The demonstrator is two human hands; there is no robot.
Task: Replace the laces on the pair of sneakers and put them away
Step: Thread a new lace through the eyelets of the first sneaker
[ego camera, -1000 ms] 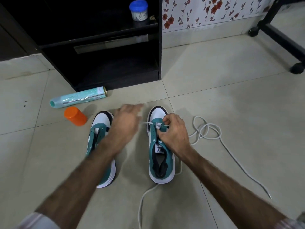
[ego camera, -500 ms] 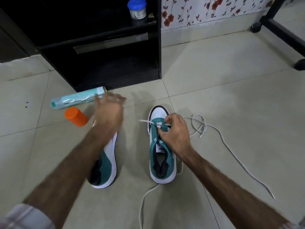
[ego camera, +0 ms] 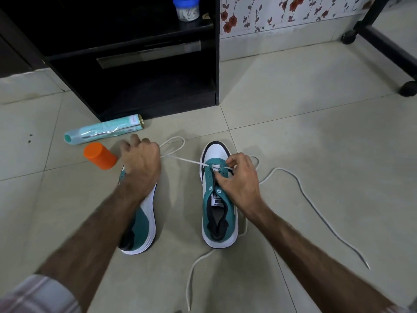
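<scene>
White cotton lace (ego camera: 180,159) runs taut from your left hand (ego camera: 140,161).
Your right hand (ego camera: 239,177) pinches the teal-and-white sneaker's (ego camera: 217,199) eyelets beneath its fingertips (anchoring it), while left fingers curl round the lace.

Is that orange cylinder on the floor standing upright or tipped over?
Tipped over. The orange plastic cylinder lies on its side on the tiled floor, its round end facing the camera, beside the left hand.
</scene>
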